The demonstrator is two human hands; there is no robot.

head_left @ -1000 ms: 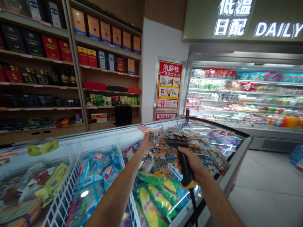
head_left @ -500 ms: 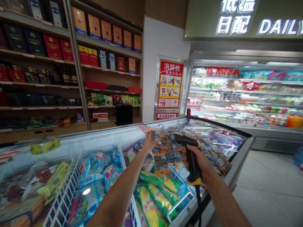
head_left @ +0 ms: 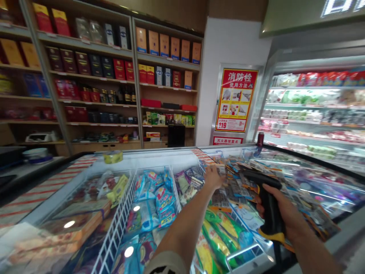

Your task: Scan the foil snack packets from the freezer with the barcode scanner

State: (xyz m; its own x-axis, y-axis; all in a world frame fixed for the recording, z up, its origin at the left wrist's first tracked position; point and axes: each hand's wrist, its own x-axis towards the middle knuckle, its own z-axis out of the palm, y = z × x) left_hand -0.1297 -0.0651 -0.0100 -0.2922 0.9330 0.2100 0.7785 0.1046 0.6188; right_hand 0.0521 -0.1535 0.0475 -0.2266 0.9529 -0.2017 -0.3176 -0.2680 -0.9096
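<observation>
My right hand (head_left: pixel 281 209) is wrapped round the grip of a black and yellow barcode scanner (head_left: pixel 270 215), whose head points left over the freezer. My left hand (head_left: pixel 213 177) reaches over the left edge of a pile of small clear packets (head_left: pixel 238 190) with orange and blue trim. Its fingers look stretched out and somewhat blurred, touching or just above the packets. The pile lies on top of the chest freezer. Below my left hand, yellow and green corn-printed bags (head_left: pixel 209 243) lie in the freezer.
White wire dividers (head_left: pixel 115 224) separate blue bags (head_left: pixel 165 203) from other frozen packs. A roll of yellow tape (head_left: pixel 113 156) and a dark red can (head_left: pixel 260 139) sit on the freezer's far rim. Shelves of boxes (head_left: pixel 94 64) and a lit cooler (head_left: pixel 319 102) stand behind.
The view has turned left, so everything sits farther right. My left hand held a small packet up at the pile's edge; now no raised packet shows in it. The scanner stays in my right hand.
</observation>
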